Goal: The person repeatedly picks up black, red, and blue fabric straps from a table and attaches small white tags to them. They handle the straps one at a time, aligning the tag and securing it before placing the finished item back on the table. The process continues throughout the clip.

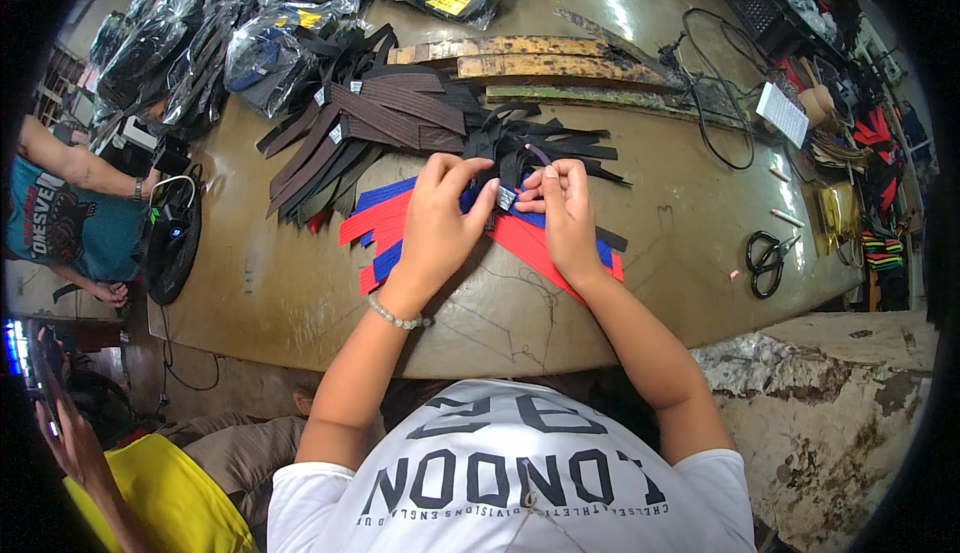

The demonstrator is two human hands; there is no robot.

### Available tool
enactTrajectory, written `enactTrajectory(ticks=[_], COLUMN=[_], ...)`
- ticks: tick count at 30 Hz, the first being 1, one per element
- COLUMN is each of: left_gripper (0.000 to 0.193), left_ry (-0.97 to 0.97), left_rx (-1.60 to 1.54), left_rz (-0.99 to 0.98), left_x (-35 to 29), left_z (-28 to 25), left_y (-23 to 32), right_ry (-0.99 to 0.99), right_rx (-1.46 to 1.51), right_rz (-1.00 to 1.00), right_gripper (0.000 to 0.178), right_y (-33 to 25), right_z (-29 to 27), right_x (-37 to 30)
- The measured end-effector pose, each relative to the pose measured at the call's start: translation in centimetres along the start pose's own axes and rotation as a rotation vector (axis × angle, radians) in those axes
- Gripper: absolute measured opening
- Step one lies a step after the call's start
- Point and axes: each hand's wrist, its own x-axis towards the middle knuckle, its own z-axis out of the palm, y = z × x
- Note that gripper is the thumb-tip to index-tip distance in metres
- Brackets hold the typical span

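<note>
Both my hands work over a bundle of red and blue stitched straps (378, 223) lying at the middle of the table. My left hand (436, 215) curls over the bundle, thumb and index finger bent around its dark middle; its other fingertips are hidden. A small white label (506, 197) shows between the two hands. Bent in an arc, a thin dark strip (539, 154) rises beside my right hand (564, 208), whose thumb and fingertips pinch together at its lower end. Just beyond lie black straps (575, 139), and a stack of brown stitched straps (400, 111) sits to the left.
Long worn wooden bars (560, 65) lie across the far table (660, 193). Plastic-wrapped bundles (285, 53) fill the far left. Scissors (768, 265), a pen (787, 218), a white card (782, 114) and a black cable (705, 103) lie right. Other people stand at left.
</note>
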Motion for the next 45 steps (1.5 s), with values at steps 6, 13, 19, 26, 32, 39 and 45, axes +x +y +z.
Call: enactTrajectory(ticks=[6, 13, 19, 26, 32, 39, 45], left_gripper=[0.019, 0.018, 0.016, 0.016, 0.019, 0.019, 0.018], left_ry=[-0.242, -0.279, -0.368, -0.505, -0.14, -0.203, -0.237], left_rx=[0.065, -0.531, -0.418, -0.281, -0.256, -0.451, -0.51], left_rz=[-0.167, -0.481, -0.35, -0.303, -0.277, -0.444, -0.432], left_x=[1.8, 0.4, 0.8, 2.2, 0.2, 0.0, -0.3], left_z=[1.6, 0.9, 0.3, -0.5, 1.8, 1.5, 1.3], left_y=[-0.2, -1.9, -1.5, -1.8, -2.0, -2.1, -2.4], right_ry=[0.005, -0.013, -0.013, -0.025, -0.084, -0.053, -0.069], right_rx=[0.036, 0.052, 0.121, 0.102, 0.004, -0.133, -0.215], right_rz=[0.011, 0.11, 0.163, 0.182, 0.21, 0.086, 0.05], right_gripper=[0.018, 0.017, 0.017, 0.017, 0.015, 0.009, 0.01], right_y=[-0.2, -0.1, 0.1, 0.2, -0.1, 0.6, -0.1], right_z=[0.1, -0.1, -0.3, -0.4, -0.7, -0.3, -0.1], right_x=[0.1, 0.5, 0.6, 0.7, 0.5, 0.8, 0.6])
